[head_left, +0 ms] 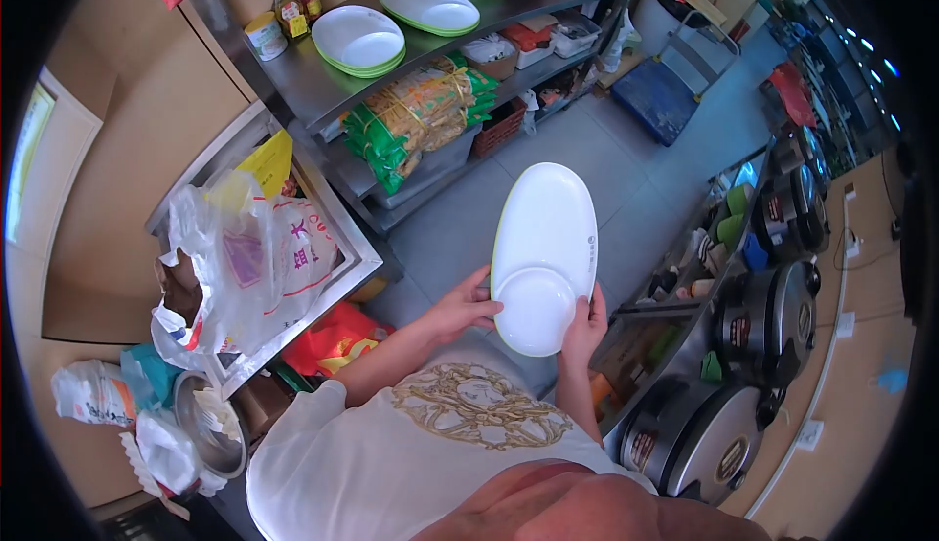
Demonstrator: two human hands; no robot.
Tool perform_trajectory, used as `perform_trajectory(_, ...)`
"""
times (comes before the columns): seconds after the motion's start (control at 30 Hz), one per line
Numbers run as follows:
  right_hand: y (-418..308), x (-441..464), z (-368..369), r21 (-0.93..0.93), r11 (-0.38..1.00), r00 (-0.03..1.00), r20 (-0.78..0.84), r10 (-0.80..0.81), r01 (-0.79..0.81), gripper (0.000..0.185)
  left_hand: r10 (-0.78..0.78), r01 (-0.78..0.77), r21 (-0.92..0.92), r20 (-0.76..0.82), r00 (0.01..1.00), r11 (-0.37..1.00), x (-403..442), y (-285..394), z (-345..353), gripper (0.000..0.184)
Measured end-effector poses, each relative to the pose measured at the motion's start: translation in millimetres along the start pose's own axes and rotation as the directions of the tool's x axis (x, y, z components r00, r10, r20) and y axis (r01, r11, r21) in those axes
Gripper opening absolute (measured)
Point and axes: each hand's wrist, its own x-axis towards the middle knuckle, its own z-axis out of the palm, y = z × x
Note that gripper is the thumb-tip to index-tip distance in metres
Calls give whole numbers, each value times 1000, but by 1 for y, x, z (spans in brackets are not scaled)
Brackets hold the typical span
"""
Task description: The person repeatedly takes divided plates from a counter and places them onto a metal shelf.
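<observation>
An oval white plate with a round compartment at its near end is held up in front of my body. My left hand grips its left edge, the thumb on the rim and the fingers under it. On the right edge my right hand is closed the same way. A thin green line shows along the plate's left side, and a small dark mark is printed near its right rim. Similar oval plates, green at the edge, rest on the metal shelf: one stack at left, another further right.
Bottles and a can stand at the shelf's left end, with packaged bags below. To my left, plastic bags cover a metal-edged table. Several large cookers line the right side. A blue platform trolley stands on the tiled floor.
</observation>
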Motion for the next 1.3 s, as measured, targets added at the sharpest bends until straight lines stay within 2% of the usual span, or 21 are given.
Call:
perform_trajectory(0.23, 0, 67, 57, 129, 986, 989, 121, 89, -105, 49, 85, -87, -95, -28, 996, 992, 51, 52, -31, 83)
perform_trajectory(0.33, 4, 97, 86, 80, 996, 992, 126, 28, -38, 55, 115, -116, -96, -21, 993, 989, 81, 85, -47, 83)
perform_trajectory(0.43, -11, 119, 125, 100, 994, 993, 114, 27, -39, 54, 130, -131, -48, -17, 991, 990, 121, 113, -75, 84)
perform_trajectory(0.53, -10, 151, 155, 68, 997, 992, 126, 23, -32, 52, 149, -153, -62, -56, 987, 986, 151, 152, -91, 83)
perform_trajectory(0.73, -17, 206, 233, 21, 996, 989, 122, -85, 83, 46, 228, -234, -82, -78, 971, 969, 190, 224, -128, 82)
perform_trajectory(0.93, -16, 251, 295, 84, 993, 975, 200, -94, 79, 46, 293, -307, -94, -136, 946, 947, 209, 269, -159, 81)
perform_trajectory(1.03, -14, 272, 315, 53, 996, 961, 263, -82, 71, 47, 298, -310, -50, -165, 940, 950, 215, 284, -169, 81)
perform_trajectory(1.13, -16, 294, 340, 53, 996, 942, 325, -88, 75, 47, 399, -421, -43, -245, 883, 906, 233, 280, -183, 80)
perform_trajectory(1.23, -17, 318, 365, 40, 997, 918, 388, -79, 69, 47, 436, -461, 30, -389, 812, 887, 250, 286, -193, 77)
perform_trajectory(1.3, -14, 337, 379, 31, 999, 902, 430, -38, 27, 47, 495, -512, 73, -399, 772, 856, 259, 296, -200, 74)
